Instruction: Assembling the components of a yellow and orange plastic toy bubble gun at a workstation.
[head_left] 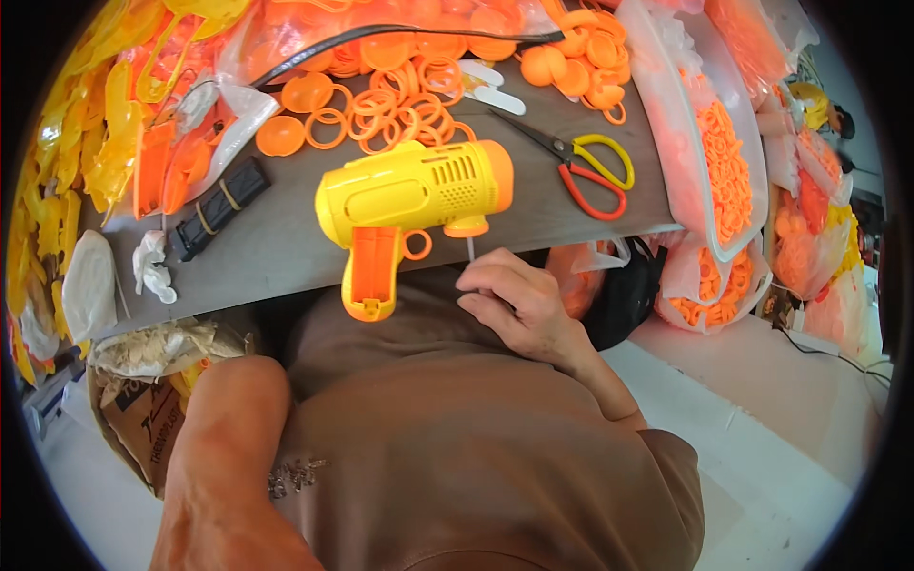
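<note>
A yellow and orange toy blaster shell [414,195] lies at the front edge of the table, its grip hanging over that edge. An orange ring [417,245] sits against the grip. My right hand [519,300] is at the table edge to the right of the toy, its fingers curled and pressed together. A thin grey rod [470,248] shows just above those fingers; whether they hold it is hidden. My left arm [233,428] bends down at the lower left beside a paper sack [143,409] with yellow parts in it. The left hand itself is out of sight.
Orange rings [400,109] and discs lie behind the toy. Scissors [581,171] with red and yellow handles rest to the right, near a clear bin [666,124] of orange rings. A black banded block [221,209] lies left. Yellow parts [114,124] are heaped at far left.
</note>
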{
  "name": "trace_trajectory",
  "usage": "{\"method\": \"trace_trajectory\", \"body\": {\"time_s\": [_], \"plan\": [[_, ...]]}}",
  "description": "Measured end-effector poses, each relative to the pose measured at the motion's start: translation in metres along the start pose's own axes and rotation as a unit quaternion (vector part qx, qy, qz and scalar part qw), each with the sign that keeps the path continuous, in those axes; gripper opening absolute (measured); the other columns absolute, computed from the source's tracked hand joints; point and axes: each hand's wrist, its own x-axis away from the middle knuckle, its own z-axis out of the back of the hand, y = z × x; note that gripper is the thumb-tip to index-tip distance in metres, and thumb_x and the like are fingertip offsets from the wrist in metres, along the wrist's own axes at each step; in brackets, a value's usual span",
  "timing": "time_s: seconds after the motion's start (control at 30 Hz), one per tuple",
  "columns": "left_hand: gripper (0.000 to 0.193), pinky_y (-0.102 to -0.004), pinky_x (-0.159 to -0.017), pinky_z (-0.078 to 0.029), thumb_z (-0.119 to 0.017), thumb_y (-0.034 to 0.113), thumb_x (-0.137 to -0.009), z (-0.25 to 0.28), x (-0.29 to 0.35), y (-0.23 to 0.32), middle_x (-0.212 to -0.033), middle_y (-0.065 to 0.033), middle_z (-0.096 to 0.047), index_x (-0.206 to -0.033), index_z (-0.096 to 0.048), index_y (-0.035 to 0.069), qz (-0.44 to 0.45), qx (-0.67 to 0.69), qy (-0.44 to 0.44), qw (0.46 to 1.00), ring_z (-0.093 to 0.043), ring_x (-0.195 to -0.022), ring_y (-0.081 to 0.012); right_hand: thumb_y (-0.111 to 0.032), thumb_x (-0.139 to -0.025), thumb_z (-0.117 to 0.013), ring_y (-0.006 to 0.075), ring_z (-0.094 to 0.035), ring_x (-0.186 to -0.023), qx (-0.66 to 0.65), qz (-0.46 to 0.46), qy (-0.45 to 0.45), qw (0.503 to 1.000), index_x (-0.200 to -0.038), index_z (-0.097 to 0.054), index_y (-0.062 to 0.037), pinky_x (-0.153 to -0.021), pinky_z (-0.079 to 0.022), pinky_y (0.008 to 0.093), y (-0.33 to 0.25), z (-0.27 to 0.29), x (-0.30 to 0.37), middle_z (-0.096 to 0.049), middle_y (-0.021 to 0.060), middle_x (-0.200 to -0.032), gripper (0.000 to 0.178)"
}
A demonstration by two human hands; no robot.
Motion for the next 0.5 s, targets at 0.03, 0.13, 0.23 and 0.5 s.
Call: {"method": "trace_trajectory", "body": {"time_s": [0.03,0.13,0.23,0.5], "plan": [[0.004,-0.0252,-0.049,-0.036,-0.057,0.014,-0.083,-0.003,-0.002,0.0,-0.065,0.0004,-0.06,-0.081,-0.058,0.017,0.006,0.003,-0.002,1.0,-0.04,-0.042,-0.0075,0.003,-0.076,-0.068,0.0205,-0.057,-0.07,-0.006,-0.001,-0.001,1.0,-0.091,-0.06,0.0013,-0.059,-0.046,0.0285,-0.001,-0.002,0.001,-0.059,0.0105,-0.086,0.016],[0.006,-0.026,-0.049,-0.037,-0.055,0.013,-0.084,0.029,-0.051,-0.066,-0.066,-0.0001,-0.06,-0.084,-0.058,0.018,0.018,0.017,-0.009,1.0,-0.04,-0.043,-0.0083,0.001,-0.076,-0.069,0.0205,-0.057,-0.07,-0.015,-0.012,0.002,1.0,-0.09,-0.06,0.0006,-0.059,-0.046,0.0289,-0.002,-0.004,0.003,-0.058,0.0098,-0.084,0.017],[0.009,-0.0268,-0.05,-0.038,-0.054,0.012,-0.084,0.023,-0.062,-0.07,-0.068,-0.0006,-0.06,-0.087,-0.058,0.019,0.041,0.023,-0.033,0.998,-0.04,-0.044,-0.0091,0.0,-0.077,-0.069,0.0209,-0.057,-0.07,-0.029,0.013,0.005,0.999,-0.091,-0.06,-0.0003,-0.06,-0.046,0.029,-0.001,-0.004,0.005,-0.058,0.0091,-0.085,0.016],[0.02,-0.0278,-0.049,-0.039,-0.05,0.007,-0.083,0.0,-0.009,0.011,-0.07,-0.0016,-0.059,-0.094,-0.058,0.022,0.112,0.051,-0.087,0.989,-0.04,-0.045,-0.0104,-0.002,-0.079,-0.068,0.0201,-0.057,-0.07,-0.033,-0.008,-0.002,0.999,-0.091,-0.06,-0.0014,-0.06,-0.046,0.0289,0.002,-0.002,0.01,-0.058,0.0085,-0.085,0.015]]}}
